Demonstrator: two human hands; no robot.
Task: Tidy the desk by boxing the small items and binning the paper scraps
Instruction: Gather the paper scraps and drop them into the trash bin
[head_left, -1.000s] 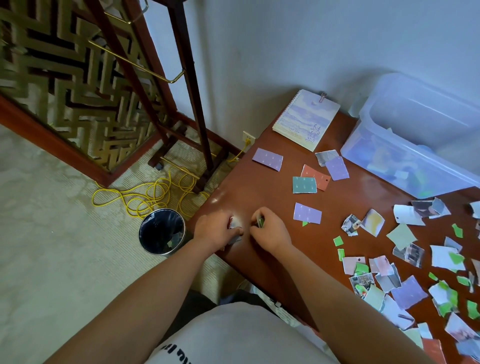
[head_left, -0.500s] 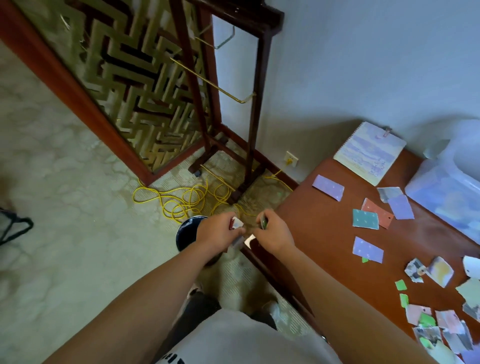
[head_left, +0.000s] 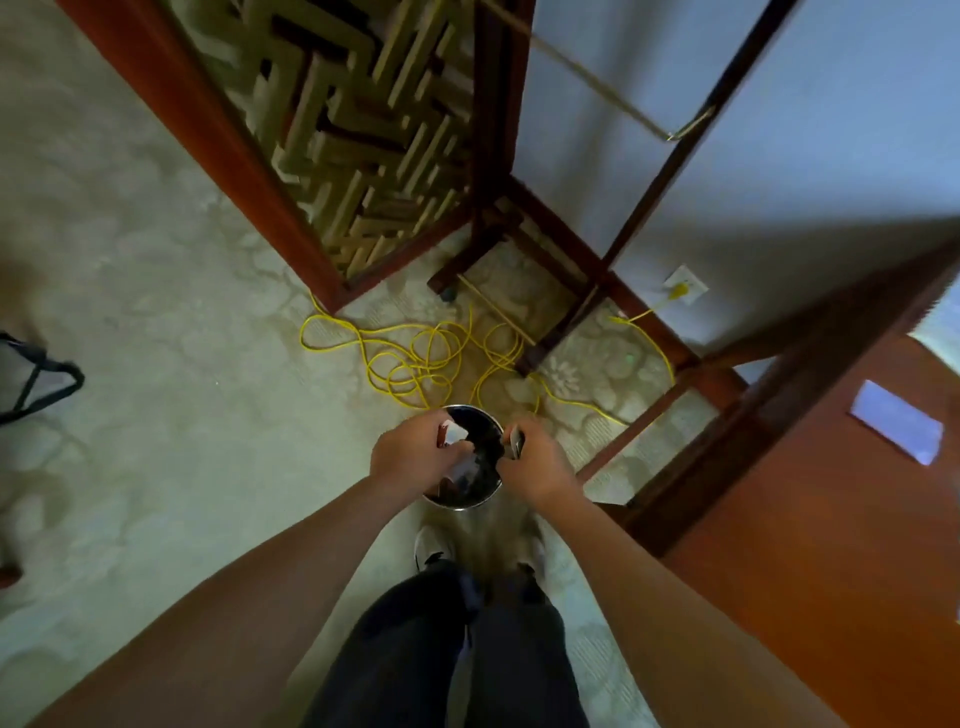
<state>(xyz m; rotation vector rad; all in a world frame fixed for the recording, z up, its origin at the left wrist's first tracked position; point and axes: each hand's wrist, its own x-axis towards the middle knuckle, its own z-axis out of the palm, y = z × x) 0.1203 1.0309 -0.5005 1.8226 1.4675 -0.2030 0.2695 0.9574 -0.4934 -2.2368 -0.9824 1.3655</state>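
Both my hands hover over the small round metal bin (head_left: 480, 499) on the carpet. My left hand (head_left: 415, 457) grips a few paper scraps (head_left: 454, 432), white and reddish, above the bin's left side. My right hand (head_left: 535, 462) pinches a small dark scrap (head_left: 516, 444) over the bin's right rim. Another pale scrap (head_left: 463, 472) shows just below my left fingers, inside or over the bin. The wooden desk (head_left: 810, 519) is at the right, with one lilac card (head_left: 896, 427) visible on it.
A tangled yellow cable (head_left: 415, 358) lies on the carpet beyond the bin, running to a wall socket (head_left: 684, 287). A wooden stand (head_left: 561, 291) and a lattice screen (head_left: 353, 135) stand behind. My legs and shoes (head_left: 434, 545) are just below the bin.
I turned away from the desk toward the floor. Both hands carried their scraps off the desk edge and now hold them over the bin.
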